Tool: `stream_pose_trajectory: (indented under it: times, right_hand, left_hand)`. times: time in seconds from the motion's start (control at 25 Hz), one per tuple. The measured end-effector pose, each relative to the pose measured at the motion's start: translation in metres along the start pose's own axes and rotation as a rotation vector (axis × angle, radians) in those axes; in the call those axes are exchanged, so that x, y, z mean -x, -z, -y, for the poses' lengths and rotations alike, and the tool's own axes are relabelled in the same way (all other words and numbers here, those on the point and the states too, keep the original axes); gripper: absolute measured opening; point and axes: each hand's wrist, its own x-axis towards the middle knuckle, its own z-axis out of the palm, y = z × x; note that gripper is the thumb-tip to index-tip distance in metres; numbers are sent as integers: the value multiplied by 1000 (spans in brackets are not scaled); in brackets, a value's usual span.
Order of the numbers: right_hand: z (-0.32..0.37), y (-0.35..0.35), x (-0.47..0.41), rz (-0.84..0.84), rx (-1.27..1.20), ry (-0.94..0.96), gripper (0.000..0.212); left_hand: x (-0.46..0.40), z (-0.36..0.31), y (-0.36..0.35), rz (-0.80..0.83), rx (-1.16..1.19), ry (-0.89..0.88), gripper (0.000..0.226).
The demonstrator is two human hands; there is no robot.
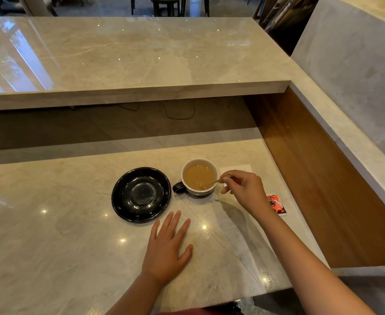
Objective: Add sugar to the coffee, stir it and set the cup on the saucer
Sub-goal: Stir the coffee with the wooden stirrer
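Left hand: nearest the camera, lying flat and palm down on the desk, fingers spread, released and holding nothing; its fingertips are near the saucer's front rim but apart from it.
Desk edges: the near edge runs across the bottom of the view under both forearms; the right edge slants away beside the right forearm, with a wooden side panel rising past it; at the back, a raised marble ledge overhangs a dark recess.
Open room: the left half of the desk is bare marble; there is also free surface between the left hand and the cup.
Right hand: raised just right of the cup, thumb and forefinger pinched on the upper end of a stirrer; the other fingers are curled loosely.
Stirrer: thin and wooden, slanting down to the left over the cup's right rim, its lower end in the coffee.
Cup: white inside, dark outside, holding light brown coffee; it stands on the desk just right of the saucer, not on it; its dark handle points left toward the saucer.
Saucer: black, glossy, nothing on it, left of the cup and close to the handle.
Napkin: white, flat, behind the right hand, partly hidden by it.
Packet: red and white, on the desk beyond the right wrist, near the right edge.
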Motion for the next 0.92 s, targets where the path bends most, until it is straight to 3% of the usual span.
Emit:
stream_pose_trajectory:
  times: [0.2,0.48,0.72,0.92]
  right_hand:
    - [-7,-16,-1,-81,-204,-60,14]
    - [-10,-18,-8,-196,-38,65,16]
    - [-5,-2,1,-106,289,256,11]
    - [0,4,2,-19,177,139,13]
  left_hand:
    - [0,-1,2,-6,1,-5,62]
    - [0,-1,3,-2,-6,-4,61]
    - [1,-2,4,-9,0,-11,61]
    - [0,-3,5,-14,12,-7,60]
